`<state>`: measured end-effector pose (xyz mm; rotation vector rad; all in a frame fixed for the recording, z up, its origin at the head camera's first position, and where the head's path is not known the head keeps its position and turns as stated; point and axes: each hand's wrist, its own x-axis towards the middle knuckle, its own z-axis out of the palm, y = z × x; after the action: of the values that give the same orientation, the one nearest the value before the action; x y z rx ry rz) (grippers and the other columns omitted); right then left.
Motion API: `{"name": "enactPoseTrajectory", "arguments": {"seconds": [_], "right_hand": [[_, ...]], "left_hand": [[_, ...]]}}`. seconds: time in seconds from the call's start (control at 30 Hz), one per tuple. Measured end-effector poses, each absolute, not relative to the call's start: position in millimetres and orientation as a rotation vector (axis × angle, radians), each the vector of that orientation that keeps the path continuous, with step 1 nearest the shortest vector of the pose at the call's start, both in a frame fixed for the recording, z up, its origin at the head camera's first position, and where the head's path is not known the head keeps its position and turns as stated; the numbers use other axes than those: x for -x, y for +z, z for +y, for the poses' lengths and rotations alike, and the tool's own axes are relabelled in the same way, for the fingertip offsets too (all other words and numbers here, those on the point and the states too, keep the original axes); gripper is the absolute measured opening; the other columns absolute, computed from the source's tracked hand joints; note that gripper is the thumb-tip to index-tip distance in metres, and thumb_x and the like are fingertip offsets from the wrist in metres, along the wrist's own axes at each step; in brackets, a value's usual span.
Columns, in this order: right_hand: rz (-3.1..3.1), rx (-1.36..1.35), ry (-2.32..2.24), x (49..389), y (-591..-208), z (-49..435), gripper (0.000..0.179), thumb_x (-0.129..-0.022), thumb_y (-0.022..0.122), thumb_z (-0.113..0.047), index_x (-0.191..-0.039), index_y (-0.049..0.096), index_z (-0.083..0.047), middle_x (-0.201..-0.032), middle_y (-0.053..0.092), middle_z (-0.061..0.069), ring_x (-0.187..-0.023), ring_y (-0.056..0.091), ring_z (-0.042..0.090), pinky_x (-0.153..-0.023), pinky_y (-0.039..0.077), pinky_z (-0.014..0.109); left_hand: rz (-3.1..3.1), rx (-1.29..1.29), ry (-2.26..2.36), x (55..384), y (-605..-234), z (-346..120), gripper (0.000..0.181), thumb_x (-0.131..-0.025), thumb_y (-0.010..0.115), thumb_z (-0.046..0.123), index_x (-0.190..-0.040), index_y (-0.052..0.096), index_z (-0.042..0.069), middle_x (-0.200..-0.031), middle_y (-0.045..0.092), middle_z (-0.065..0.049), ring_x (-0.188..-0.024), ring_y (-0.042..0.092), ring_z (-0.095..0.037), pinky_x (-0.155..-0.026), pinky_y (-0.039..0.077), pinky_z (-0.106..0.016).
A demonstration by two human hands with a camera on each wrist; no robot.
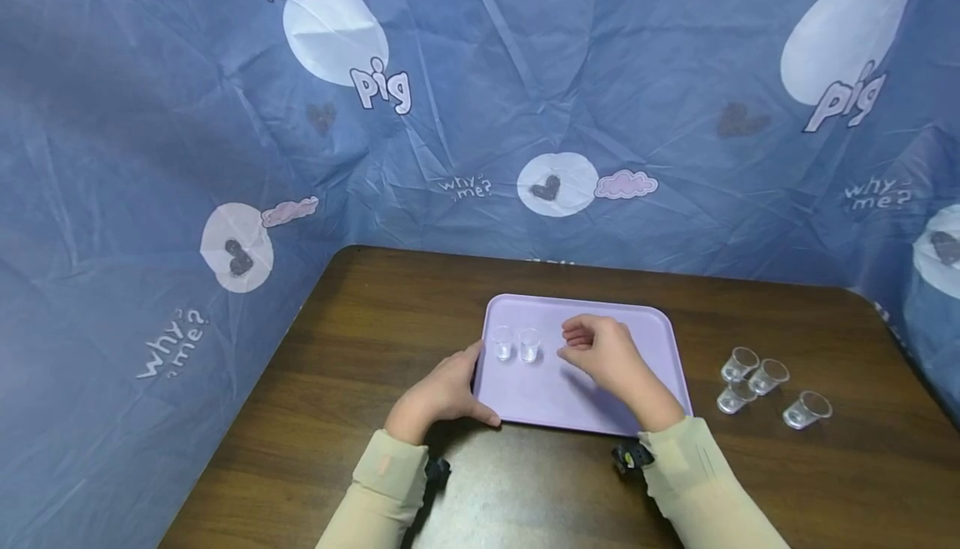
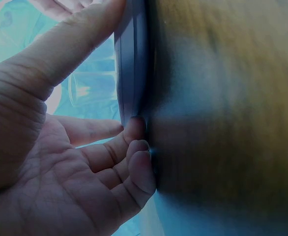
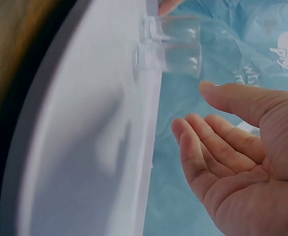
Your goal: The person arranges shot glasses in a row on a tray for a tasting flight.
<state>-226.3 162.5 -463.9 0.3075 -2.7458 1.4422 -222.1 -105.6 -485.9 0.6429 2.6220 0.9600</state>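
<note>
A lilac tray (image 1: 540,403) lies on the table with two small clear plastic cups upright at its left: one cup (image 1: 503,343) and, just right of it, another cup (image 1: 530,346). At the tray's left end, my left hand (image 1: 442,391) holds the near corner, thumb along the front edge and fingers against the left side. In the left wrist view the curled fingertips (image 2: 141,167) sit low by the rim. My right hand (image 1: 607,353) hovers over the tray, right of the cups. Its fingers are loosely bent, thumb apart, nothing between them in the right wrist view.
Several more clear cups stand on the brown wooden table (image 1: 360,307) right of the tray: three close together, including one cup (image 1: 768,376), and a separate cup (image 1: 807,410) farther right. A blue printed cloth (image 1: 450,224) hangs behind and at both sides.
</note>
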Motion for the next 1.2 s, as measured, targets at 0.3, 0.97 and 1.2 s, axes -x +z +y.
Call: {"name": "enactPoseTrajectory", "arguments": {"seconds": [0.3, 0.97, 1.2], "right_hand": [[-2.693, -0.287, 1.378, 213.0, -454.7, 188.2, 0.032, -0.084, 0.082, -0.003, -0.111, 0.071, 0.006, -0.103, 0.072, 0.020, -0.092, 0.072, 0.029, -0.080, 0.058, 0.037], [-2.587, -0.106, 1.147, 179.4, -437.2, 254.1, 0.037, -0.082, 0.086, -0.007, -0.114, 0.071, 0.004, -0.101, 0.073, 0.016, -0.092, 0.071, 0.031, -0.074, 0.056, 0.023], [-2.592, -0.021, 1.112, 165.4, -435.4, 275.0, 0.040, -0.084, 0.085, -0.010, -0.117, 0.070, 0.005, -0.103, 0.073, 0.019, -0.091, 0.071, 0.031, -0.071, 0.049, 0.008]], "left_hand": [[2.625, -0.617, 0.958, 222.8, -485.9, -107.6, 0.119, -0.060, 0.101, 0.025, -0.153, 0.034, -0.005, -0.140, 0.053, -0.024, -0.125, 0.052, -0.036, -0.105, 0.041, -0.047], [2.618, -0.615, 0.960, 222.7, -486.4, -105.1, 0.119, -0.060, 0.102, 0.024, -0.153, 0.033, -0.007, -0.140, 0.052, -0.026, -0.126, 0.052, -0.038, -0.105, 0.041, -0.049], [2.618, -0.613, 0.942, 221.5, -486.1, -104.1, 0.120, -0.061, 0.101, 0.025, -0.154, 0.032, -0.006, -0.141, 0.052, -0.026, -0.126, 0.051, -0.038, -0.105, 0.040, -0.049]]}}
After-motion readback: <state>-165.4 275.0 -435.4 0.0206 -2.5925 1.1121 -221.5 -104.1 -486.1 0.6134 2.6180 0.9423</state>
